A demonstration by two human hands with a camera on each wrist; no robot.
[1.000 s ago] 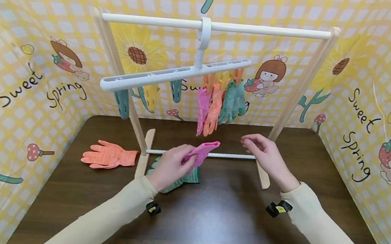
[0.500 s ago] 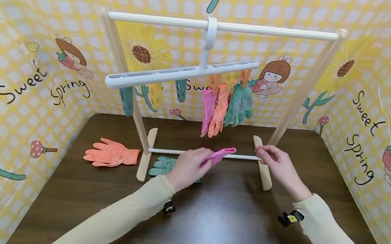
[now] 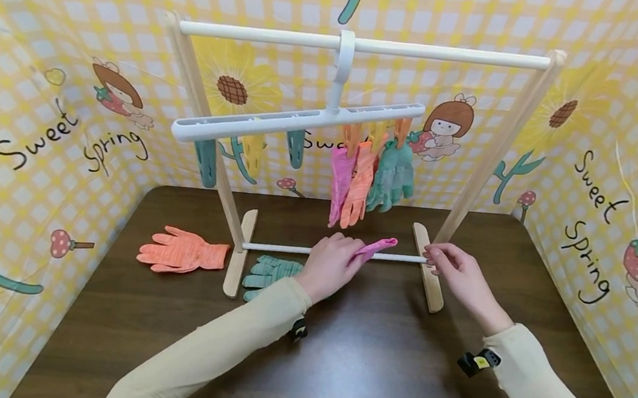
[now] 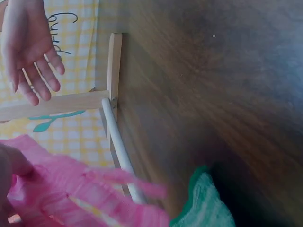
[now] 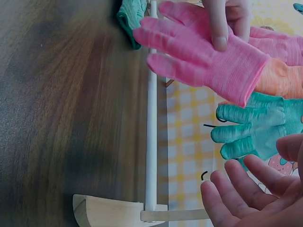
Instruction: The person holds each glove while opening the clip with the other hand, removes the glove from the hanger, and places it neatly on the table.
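Observation:
My left hand (image 3: 328, 266) pinches a pink knit glove (image 5: 208, 59) between thumb and fingers, cuff end pointing right, below the hanger. To its right, my right hand (image 3: 459, 273) is held up with relaxed fingers and nothing in it, close to the rack's right foot in the head view. On the grey hanger (image 3: 298, 121), clips hold a pink glove (image 3: 340, 178), an orange glove (image 3: 358, 187) and a green glove (image 3: 394, 176) at the right half. Clips without gloves, such as a teal clip (image 3: 204, 162) and a yellow clip (image 3: 252, 156), hang from the left half.
A wooden rack with a white top rod (image 3: 451, 54) and a lower rod (image 3: 275, 247) stands on the dark table (image 3: 371, 373). An orange glove (image 3: 182, 251) lies left of it. Another green glove (image 3: 270, 273) lies partly under my left arm. Checked cloth surrounds the table.
My left hand has carried the pink glove to the right. The right hand has shifted right and slightly lower. The head view has moved a little, and the hanging gloves stay clipped.

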